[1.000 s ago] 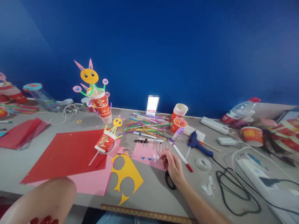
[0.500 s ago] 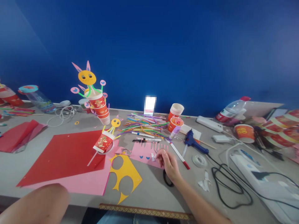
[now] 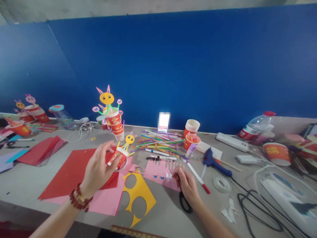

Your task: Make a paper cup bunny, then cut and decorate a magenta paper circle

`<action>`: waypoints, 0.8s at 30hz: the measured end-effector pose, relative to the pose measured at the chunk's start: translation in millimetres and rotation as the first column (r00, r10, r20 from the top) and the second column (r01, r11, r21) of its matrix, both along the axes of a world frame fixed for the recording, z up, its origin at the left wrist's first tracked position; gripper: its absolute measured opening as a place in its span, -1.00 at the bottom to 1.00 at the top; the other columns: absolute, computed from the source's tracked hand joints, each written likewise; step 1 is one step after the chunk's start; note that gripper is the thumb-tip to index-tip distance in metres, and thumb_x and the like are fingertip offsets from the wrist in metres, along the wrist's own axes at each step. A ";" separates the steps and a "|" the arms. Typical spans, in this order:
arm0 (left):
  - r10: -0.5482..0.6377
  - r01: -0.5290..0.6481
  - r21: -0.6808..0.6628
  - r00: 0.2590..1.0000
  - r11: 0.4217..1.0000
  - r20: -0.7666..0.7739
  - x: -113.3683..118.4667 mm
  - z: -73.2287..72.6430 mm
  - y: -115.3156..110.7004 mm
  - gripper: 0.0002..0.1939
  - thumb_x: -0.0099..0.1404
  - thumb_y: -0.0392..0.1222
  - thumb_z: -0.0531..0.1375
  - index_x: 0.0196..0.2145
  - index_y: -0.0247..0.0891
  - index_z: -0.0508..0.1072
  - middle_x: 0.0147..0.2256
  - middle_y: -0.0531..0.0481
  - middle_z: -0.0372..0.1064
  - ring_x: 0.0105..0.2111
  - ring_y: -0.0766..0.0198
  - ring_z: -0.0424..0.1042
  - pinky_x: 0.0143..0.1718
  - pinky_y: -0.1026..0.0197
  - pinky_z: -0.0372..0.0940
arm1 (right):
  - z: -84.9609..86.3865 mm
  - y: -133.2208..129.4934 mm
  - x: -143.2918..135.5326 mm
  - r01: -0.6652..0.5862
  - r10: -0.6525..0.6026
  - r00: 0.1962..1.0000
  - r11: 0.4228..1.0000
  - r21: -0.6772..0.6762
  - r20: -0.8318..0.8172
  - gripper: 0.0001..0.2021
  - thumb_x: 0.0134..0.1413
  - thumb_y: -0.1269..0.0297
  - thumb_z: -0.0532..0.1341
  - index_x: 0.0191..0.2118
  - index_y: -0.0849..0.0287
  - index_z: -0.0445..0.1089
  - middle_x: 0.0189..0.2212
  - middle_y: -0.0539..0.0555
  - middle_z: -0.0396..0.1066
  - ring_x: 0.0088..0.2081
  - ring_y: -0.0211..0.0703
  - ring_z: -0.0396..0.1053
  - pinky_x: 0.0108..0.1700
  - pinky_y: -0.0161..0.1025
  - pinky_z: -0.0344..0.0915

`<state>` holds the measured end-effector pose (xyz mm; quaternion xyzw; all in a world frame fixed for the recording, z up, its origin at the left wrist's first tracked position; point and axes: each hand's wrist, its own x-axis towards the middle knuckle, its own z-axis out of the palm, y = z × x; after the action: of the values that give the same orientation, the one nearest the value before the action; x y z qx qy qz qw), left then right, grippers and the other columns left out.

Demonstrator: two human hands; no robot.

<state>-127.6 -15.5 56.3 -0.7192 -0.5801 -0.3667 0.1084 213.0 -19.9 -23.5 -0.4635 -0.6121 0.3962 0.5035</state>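
A single camera, worn on the person's head, looks forward and down over the table [image 3: 168,218] from its near side. The yellow sheet [image 3: 145,189] lies low in the view, near the camera, with the table's near edge on the wearer's side of it. Left of the sheet comes the left hand [image 3: 99,167], right of it the right hand [image 3: 185,183], both near. Well beyond it, the wall [image 3: 178,69] is faced almost squarely.

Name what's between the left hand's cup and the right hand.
The head view shows pink scraps, a holed yellow sheet and a blue-marked pink sheet.
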 end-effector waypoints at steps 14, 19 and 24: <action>0.194 -0.133 -0.483 0.978 0.866 0.080 -10.3 -31.3 30.6 -0.22 0.30 0.21 0.02 0.32 -0.23 -0.08 0.00 -0.24 0.42 -0.05 -0.15 0.47 -0.23 0.02 0.36 | 1.7 7.7 6.8 0.028 -0.032 0.993 0.999 0.036 0.112 -0.61 0.31 0.03 0.03 -0.50 0.12 0.19 -0.68 -0.12 0.13 -0.60 -0.26 0.13 -0.47 -0.31 0.09; 0.011 0.301 -0.409 0.794 0.861 0.608 10.8 -22.6 12.7 -0.28 0.26 0.10 0.17 0.27 -0.17 0.05 0.15 -0.17 0.30 0.10 -0.02 0.37 0.03 0.02 0.32 | 15.2 10.2 10.2 -0.051 0.030 0.925 0.998 0.047 0.379 -0.77 0.27 0.20 0.11 -0.42 0.12 0.30 -0.53 -0.04 0.33 -0.46 -0.18 0.28 -0.37 -0.29 0.15; 0.122 0.724 -0.376 0.379 0.578 0.917 47.3 -30.7 3.7 -0.46 0.20 0.01 0.28 0.08 -0.21 0.32 0.04 -0.16 0.43 0.01 -0.04 0.44 -0.04 0.05 0.38 | 14.1 8.5 2.8 -0.165 0.093 0.838 0.982 0.087 0.538 -0.89 0.18 0.36 0.14 -0.32 0.12 0.41 -0.34 0.07 0.47 -0.26 -0.09 0.40 -0.21 -0.23 0.27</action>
<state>-80.3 -11.8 25.6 -0.4952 -0.4754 -0.4220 -0.5922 215.8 -11.3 -9.5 -0.4789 -0.7817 0.2450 0.3156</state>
